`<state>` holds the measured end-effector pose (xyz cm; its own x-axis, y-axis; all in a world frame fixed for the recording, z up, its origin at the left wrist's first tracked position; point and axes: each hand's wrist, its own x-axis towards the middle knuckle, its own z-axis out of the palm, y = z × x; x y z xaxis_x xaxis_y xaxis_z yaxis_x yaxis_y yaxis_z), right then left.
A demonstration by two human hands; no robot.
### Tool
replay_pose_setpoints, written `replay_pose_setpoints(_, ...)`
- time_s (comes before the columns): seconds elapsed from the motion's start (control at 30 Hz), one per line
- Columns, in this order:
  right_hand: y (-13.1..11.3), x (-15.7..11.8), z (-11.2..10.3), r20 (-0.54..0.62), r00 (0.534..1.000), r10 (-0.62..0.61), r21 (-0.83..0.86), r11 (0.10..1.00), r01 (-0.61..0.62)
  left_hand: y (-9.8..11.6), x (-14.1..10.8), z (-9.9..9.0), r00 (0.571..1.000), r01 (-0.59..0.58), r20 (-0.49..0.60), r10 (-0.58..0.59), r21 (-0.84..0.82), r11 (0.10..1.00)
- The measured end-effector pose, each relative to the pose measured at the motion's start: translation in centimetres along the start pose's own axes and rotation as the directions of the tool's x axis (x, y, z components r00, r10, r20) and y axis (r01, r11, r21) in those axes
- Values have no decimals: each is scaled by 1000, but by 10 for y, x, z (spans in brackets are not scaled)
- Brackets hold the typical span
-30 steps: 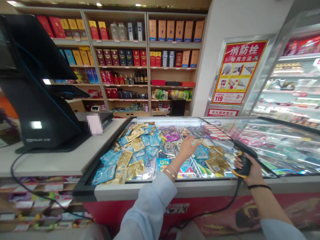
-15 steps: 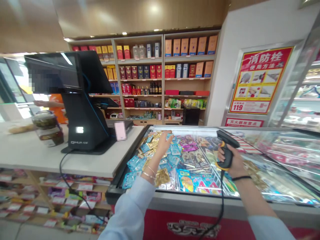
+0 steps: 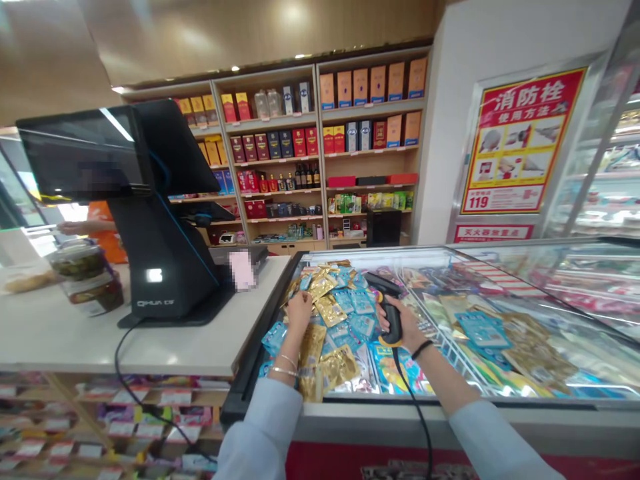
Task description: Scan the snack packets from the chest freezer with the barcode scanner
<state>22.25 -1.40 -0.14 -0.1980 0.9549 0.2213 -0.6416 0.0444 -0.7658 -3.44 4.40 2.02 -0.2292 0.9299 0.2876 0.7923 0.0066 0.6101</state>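
Observation:
My right hand (image 3: 400, 323) is wrapped round a black barcode scanner (image 3: 393, 317), held above the glass top of the freezer (image 3: 400, 408). Its cable hangs down over the front edge. Near the left end of the freezer, my left hand (image 3: 300, 310) has its fingers bent together at the gold packets (image 3: 323, 285); what they hold, if anything, is too small to make out. Blue packets (image 3: 363, 301) lie in the same pile. Farther right, another blue packet (image 3: 483, 330) rests beside more gold packets (image 3: 537, 347).
A black checkout terminal (image 3: 165, 267) and a jar (image 3: 83, 263) stand on the white counter (image 3: 200, 350) at the left. Behind it show a person's arm (image 3: 77, 228) and orange clothing. Shelves with boxes (image 3: 273, 147) line the back wall.
My left hand has moved left and down onto the gold packets, its fingers now closed. My right hand has brought the scanner left, toward the pile. The view has shifted slightly.

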Motion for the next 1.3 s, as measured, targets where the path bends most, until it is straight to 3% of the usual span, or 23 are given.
replay_pose_setpoints(0.23,4,-2,-5,7,999,37,34,999,-38,13,-13,7,997,-73,58,57,335,939)
replay_pose_setpoints(0.37,1,-3,-6,33,999,19,23,1000,-19,11,-13,12,988,-41,153,-14,351,935)
replay_pose_setpoints(0.53,1,-3,-4,50,998,29,14,999,-30,5,-7,17,980,-26,195,-33,291,956)
replay_pose_setpoints(0.77,-5,-6,1,35,999,15,14,1000,-15,1,-1,24,989,-64,143,45,125,990)
replay_pose_setpoints(0.9,-10,-9,3,69,998,-11,17,1000,10,1,2,30,985,-139,89,149,-115,984)
replay_pose_setpoints(1.13,-14,-10,3,77,997,-13,11,1000,13,1,0,34,950,-178,141,278,-486,855)
replay_pose_setpoints(1.3,-15,-12,3,76,997,-30,-10,999,31,5,4,31,981,-150,-16,192,-693,705)
